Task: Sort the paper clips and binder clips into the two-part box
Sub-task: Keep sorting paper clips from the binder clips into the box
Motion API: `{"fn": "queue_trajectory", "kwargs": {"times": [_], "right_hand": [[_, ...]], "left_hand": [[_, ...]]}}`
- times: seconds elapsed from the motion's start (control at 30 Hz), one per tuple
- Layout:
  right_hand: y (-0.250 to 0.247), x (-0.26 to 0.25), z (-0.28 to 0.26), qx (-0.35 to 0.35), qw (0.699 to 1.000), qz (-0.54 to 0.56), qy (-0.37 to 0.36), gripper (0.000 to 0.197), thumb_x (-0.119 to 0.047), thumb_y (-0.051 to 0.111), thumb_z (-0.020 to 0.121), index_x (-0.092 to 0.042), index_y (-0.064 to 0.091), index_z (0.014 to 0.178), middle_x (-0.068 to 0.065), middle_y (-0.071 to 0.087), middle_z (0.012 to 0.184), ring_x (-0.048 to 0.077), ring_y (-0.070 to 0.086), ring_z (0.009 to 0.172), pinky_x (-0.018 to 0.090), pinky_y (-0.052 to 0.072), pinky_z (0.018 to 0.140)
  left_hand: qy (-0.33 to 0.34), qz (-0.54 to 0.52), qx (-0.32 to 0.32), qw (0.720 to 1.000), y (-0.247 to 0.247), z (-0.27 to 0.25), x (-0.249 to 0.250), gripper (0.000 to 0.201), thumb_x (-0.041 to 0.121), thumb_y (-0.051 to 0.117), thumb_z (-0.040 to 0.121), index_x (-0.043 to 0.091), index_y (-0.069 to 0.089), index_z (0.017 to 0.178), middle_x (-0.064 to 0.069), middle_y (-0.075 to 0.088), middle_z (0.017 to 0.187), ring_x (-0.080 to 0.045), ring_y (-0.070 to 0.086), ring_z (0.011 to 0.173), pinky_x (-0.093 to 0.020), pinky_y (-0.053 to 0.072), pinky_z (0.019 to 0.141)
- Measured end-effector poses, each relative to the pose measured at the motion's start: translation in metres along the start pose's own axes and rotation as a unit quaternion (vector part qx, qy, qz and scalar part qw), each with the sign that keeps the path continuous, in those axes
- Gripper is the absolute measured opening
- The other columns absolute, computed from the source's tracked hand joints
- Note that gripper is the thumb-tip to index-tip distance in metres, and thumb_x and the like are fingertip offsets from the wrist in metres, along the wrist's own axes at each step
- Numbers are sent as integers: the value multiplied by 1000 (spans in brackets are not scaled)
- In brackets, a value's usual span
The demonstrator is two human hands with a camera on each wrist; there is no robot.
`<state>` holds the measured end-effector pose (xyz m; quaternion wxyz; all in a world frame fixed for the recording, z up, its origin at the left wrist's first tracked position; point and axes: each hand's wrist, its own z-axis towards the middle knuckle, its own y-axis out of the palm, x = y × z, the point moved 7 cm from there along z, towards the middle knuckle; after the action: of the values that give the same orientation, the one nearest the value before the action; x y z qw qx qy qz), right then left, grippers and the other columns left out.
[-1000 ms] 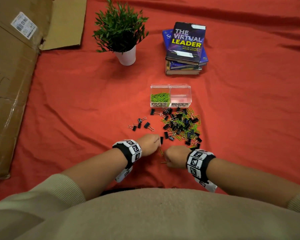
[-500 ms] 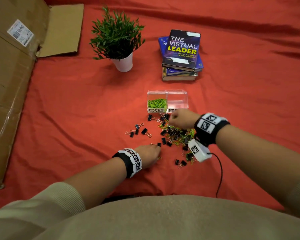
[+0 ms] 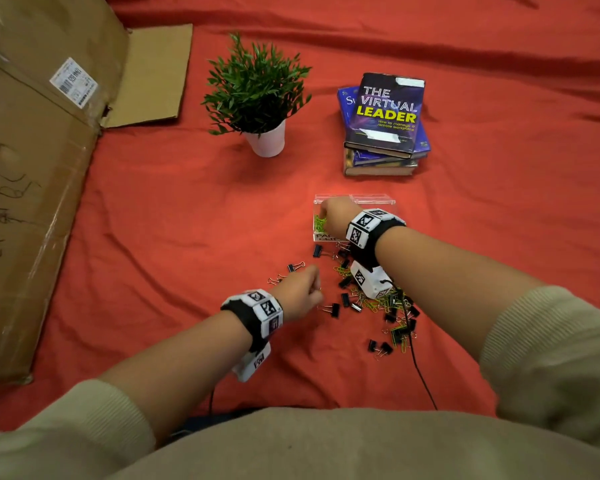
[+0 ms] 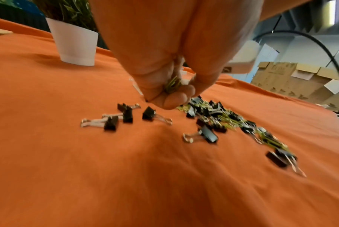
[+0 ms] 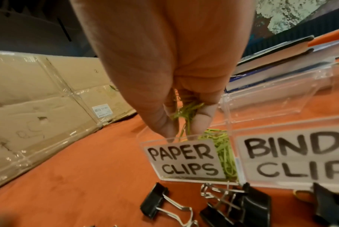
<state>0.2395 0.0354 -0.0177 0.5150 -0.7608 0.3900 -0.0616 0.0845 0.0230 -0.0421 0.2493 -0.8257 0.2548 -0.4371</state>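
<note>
A beige sleeve (image 3: 84,427) is being seen nearest the camera. The left hand (image 3: 297,296) is being held just above the red cloth (image 3: 153,237), its grip closed around a small bunch of green paper clips (image 4: 172,86), which is being pinched between thumb and curled fingers (image 4: 170,98). A few binder clips (image 4: 125,115) are lying separately on the cloth just beyond and to the left of this hand. To its right, a mixed pile (image 3: 381,306) of black binder clips and green paper clips is lying spread on the cloth, under and beside the right forearm. A black cable (image 3: 420,372) is being trailed from the right wrist across the pile.

Further out, the right hand (image 3: 336,216) is being held over the left compartment of the clear box (image 3: 374,199), which is labelled "PAPER CLIPS" (image 5: 184,159). Its grip is closed on a bunch of green paper clips (image 5: 186,113), pinched between thumb and fingertips (image 5: 164,126) at the compartment rim. Green paper clips are already lying in this compartment (image 5: 224,152). The right compartment, labelled "BINDER CLIPS" (image 5: 296,159), is being hidden largely by the wrist in the head view. Several binder clips (image 5: 242,204) are lying just in front of the box.

Beyond the box, a potted plant (image 3: 257,98) and a stack of books (image 3: 385,123) are standing well apart. Flattened cardboard (image 3: 32,168) is lying at far left.
</note>
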Motion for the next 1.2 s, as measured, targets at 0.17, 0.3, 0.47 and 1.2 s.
{"fn": "queue_trajectory", "kwargs": {"times": [0.17, 0.3, 0.47, 1.2], "right_hand": [[-12, 18, -16, 38, 992, 118, -28, 41, 1, 50, 80, -16, 65, 114, 9, 66, 117, 25, 61, 106, 28, 46, 86], [-27, 52, -40, 109, 971, 213, -4, 30, -2, 51, 81, -13, 70, 102, 9, 71, 102, 21, 64, 91, 31, 51, 81], [-3, 99, -88, 67, 964, 252, 59, 16, -8, 51, 90, -10, 66, 93, 6, 66, 85, 19, 58, 69, 30, 48, 57], [73, 134, -134, -2, 968, 243, 67, 20, -15, 68, 81, -21, 59, 98, 3, 60, 76, 15, 55, 63, 23, 44, 51]], "left_hand": [[18, 8, 62, 998, -48, 39, 25, 16, 7, 51, 87, 6, 55, 103, -7, 59, 91, -24, 55, 83, -25, 36, 69], [26, 98, 79, 992, -75, 79, 52, 23, 7, 49, 88, 6, 52, 110, -15, 60, 105, -28, 56, 90, -29, 38, 69], [38, 217, 33, 975, -67, 105, 65, 38, -1, 44, 89, 11, 50, 125, -13, 57, 121, -30, 56, 107, -35, 47, 82], [125, 179, 30, 975, 41, 29, 41, 26, 17, 62, 84, 19, 59, 109, -4, 47, 112, -23, 49, 104, -42, 52, 76]]}}
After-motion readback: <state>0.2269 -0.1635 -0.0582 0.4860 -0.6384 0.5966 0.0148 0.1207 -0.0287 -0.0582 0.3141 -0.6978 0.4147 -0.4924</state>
